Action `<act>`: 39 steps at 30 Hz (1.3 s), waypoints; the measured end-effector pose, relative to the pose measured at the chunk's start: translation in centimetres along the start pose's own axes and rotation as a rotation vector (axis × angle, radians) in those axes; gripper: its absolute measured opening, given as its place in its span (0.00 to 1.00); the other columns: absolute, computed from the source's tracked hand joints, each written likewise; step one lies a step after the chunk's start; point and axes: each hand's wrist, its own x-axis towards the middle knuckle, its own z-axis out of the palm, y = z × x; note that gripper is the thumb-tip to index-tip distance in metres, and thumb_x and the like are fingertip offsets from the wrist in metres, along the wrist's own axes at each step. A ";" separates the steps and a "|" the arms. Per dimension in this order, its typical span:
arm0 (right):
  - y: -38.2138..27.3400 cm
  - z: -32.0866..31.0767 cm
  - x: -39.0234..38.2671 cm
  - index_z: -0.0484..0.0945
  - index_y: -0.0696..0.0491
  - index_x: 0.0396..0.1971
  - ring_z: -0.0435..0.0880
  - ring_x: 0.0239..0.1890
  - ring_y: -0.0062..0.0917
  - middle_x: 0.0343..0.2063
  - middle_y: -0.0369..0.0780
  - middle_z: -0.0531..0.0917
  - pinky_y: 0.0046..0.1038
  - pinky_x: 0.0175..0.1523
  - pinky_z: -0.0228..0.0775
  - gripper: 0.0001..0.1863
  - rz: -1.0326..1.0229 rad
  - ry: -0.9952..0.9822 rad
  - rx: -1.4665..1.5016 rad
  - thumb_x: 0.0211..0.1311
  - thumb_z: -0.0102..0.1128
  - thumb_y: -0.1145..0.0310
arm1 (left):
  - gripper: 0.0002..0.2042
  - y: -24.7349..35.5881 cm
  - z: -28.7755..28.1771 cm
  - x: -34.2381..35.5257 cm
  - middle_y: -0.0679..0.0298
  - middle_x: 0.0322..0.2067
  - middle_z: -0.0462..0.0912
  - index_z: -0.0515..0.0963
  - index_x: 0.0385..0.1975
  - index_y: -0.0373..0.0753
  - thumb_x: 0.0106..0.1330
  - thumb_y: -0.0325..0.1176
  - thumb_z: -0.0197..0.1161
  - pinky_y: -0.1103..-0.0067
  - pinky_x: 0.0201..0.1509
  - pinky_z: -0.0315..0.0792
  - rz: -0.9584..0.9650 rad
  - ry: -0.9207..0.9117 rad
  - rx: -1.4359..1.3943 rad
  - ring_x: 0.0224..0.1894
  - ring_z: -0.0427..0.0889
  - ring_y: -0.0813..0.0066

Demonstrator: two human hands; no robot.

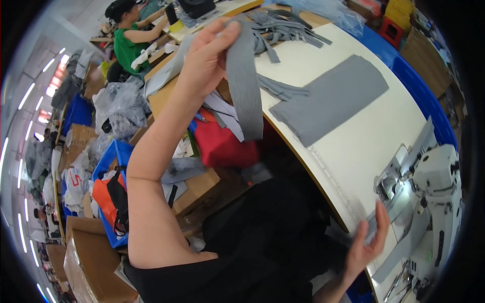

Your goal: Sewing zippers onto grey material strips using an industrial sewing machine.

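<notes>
- The left hand [212,53] was raised at the far side of the work, its thumb and fingers closed together on the upper end of a long, wide grey fabric strip [246,96]
- That strip hung down from the hand, its lower end over the near edge of a cream-white curved tabletop [394,118]
- The right hand [366,247] was held half open, fingers apart and slightly bent, with nothing visible in its grasp, just beside a white sewing machine [435,179] whose lamp was lit
- A flat, roughly rectangular grey fabric panel [333,98] lay on the tabletop between the two hands
- Narrow grey fabric strips [283,90] lay beside the panel, and a loose heap of grey fabric offcuts [288,28] lay farther off, beyond the left hand
- Below the hanging strip was a bunched red cloth [227,146]
- At the upper left, a person in a green top [130,53] sat by another table
</notes>
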 end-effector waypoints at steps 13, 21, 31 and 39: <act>-2.8 8.3 2.1 0.72 0.66 0.62 0.89 0.38 0.29 0.40 0.47 0.89 0.32 0.54 0.79 0.20 0.346 -0.536 1.090 0.75 0.58 0.72 | 0.11 -10.0 10.0 8.1 0.66 0.31 0.86 0.78 0.48 0.40 0.80 0.42 0.58 0.78 0.29 0.81 -0.136 -0.288 0.064 0.28 0.86 0.76; -1.6 3.6 -1.9 0.74 0.63 0.57 0.89 0.40 0.29 0.41 0.47 0.88 0.33 0.54 0.79 0.17 0.479 -0.342 1.161 0.79 0.54 0.66 | 0.11 -15.1 11.0 11.0 0.65 0.33 0.86 0.79 0.45 0.39 0.80 0.41 0.57 0.78 0.33 0.82 -0.215 -0.207 0.127 0.31 0.86 0.76; -0.6 0.3 -3.6 0.78 0.61 0.46 0.80 0.27 0.17 0.26 0.36 0.82 0.22 0.37 0.75 0.07 0.477 0.122 0.807 0.77 0.60 0.72 | 0.14 -12.9 11.8 9.0 0.52 0.47 0.89 0.74 0.56 0.33 0.80 0.36 0.55 0.74 0.47 0.84 -0.224 0.017 0.270 0.45 0.90 0.67; -2.9 -6.3 2.4 0.75 0.59 0.40 0.75 0.26 0.20 0.24 0.37 0.78 0.22 0.35 0.68 0.07 0.171 -0.154 0.401 0.76 0.59 0.70 | 0.21 -7.9 14.7 2.4 0.56 0.61 0.82 0.77 0.61 0.34 0.70 0.32 0.66 0.70 0.68 0.70 0.424 -0.213 0.554 0.60 0.80 0.65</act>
